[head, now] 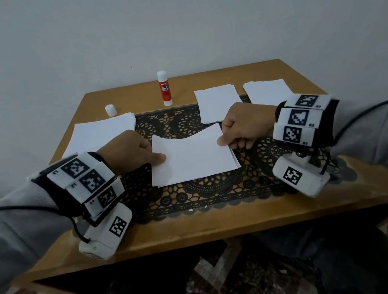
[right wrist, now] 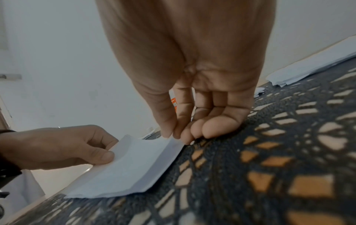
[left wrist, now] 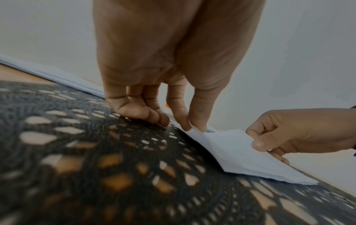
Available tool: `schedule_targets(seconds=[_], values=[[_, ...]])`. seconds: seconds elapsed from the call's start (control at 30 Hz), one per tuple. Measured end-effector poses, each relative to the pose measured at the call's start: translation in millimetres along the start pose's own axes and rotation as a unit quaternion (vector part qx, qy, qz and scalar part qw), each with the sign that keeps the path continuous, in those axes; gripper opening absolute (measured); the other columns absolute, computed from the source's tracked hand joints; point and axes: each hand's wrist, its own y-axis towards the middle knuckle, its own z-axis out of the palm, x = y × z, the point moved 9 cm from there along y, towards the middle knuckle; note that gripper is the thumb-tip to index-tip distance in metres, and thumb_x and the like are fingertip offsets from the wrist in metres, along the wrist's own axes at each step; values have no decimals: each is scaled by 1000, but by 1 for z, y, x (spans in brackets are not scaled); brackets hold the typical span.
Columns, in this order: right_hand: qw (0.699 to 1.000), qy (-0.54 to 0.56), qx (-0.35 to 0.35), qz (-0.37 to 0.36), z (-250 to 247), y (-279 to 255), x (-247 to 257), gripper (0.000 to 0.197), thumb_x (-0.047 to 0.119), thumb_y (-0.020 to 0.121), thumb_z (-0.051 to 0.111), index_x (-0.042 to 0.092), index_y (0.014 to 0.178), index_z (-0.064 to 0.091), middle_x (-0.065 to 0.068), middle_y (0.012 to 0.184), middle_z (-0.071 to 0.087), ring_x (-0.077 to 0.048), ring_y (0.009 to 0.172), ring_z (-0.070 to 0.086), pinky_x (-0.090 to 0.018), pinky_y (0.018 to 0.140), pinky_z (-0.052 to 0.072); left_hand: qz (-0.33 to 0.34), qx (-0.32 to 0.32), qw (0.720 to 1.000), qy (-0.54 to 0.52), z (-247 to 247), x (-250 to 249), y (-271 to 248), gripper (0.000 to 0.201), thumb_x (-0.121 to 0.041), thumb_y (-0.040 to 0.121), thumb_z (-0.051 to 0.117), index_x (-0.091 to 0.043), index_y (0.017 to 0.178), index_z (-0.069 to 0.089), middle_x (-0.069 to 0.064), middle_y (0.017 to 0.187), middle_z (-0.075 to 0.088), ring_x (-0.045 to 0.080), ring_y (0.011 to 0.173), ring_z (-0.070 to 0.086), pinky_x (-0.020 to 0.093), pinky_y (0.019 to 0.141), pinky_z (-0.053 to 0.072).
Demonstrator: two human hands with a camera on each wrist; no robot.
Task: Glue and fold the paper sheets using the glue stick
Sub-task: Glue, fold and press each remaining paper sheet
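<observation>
A white paper sheet [head: 192, 156] lies on the black lace mat [head: 194, 194] at the table's middle, its far edge lifted and sagging. My left hand [head: 158, 157] pinches its left edge between thumb and forefinger, as the left wrist view shows on the sheet [left wrist: 240, 153]. My right hand [head: 222, 141] pinches the right edge of the same sheet [right wrist: 131, 164]. More paper lies under the sheet along its right side. The glue stick [head: 164, 88] stands upright at the table's far edge, and its white cap [head: 110, 110] stands apart to its left.
A stack of white sheets [head: 101, 133] lies at the left of the wooden table [head: 199, 226]. Two folded papers [head: 218, 103] [head: 267, 92] lie at the far right. A pale wall rises right behind the table.
</observation>
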Motion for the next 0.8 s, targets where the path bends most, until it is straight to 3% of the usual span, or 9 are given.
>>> schedule_targets(seconds=[0.23,0.37,0.53,0.63,0.8], values=[[1000,14,-2,17,-2,1,-1,26,16,90,66,4,68,60,-10,70,67,-19,63,57,-29,60,54,-35,24,999,-21,0,8,6,43,-41,81,70,-5,63,56,11,69,49,21,66,45,32,65,36],[999,26,-3,24,-2,1,-2,23,15,92,63,1,75,61,-12,73,66,-21,64,56,-28,57,53,-50,27,998,-31,0,10,10,50,-41,82,69,8,87,67,15,82,61,23,76,55,30,68,44],[999,21,-2,28,-2,1,-1,20,14,92,63,-5,87,65,-13,74,66,-21,65,56,-28,58,53,-56,22,998,-34,1,11,12,53,-42,80,71,10,90,67,16,83,62,23,76,55,31,69,44],[999,18,-2,28,-2,2,-2,20,15,92,64,-2,82,64,-12,73,67,-20,63,57,-28,59,53,-52,27,998,-32,1,11,13,53,-42,79,72,10,86,66,15,76,57,23,71,51,32,68,40],[1000,13,-12,22,-2,4,-3,24,15,90,66,3,70,61,-11,70,67,-19,63,57,-29,60,54,-44,40,998,-13,4,8,11,41,-43,80,71,-8,65,55,10,68,48,19,63,42,31,64,34]])
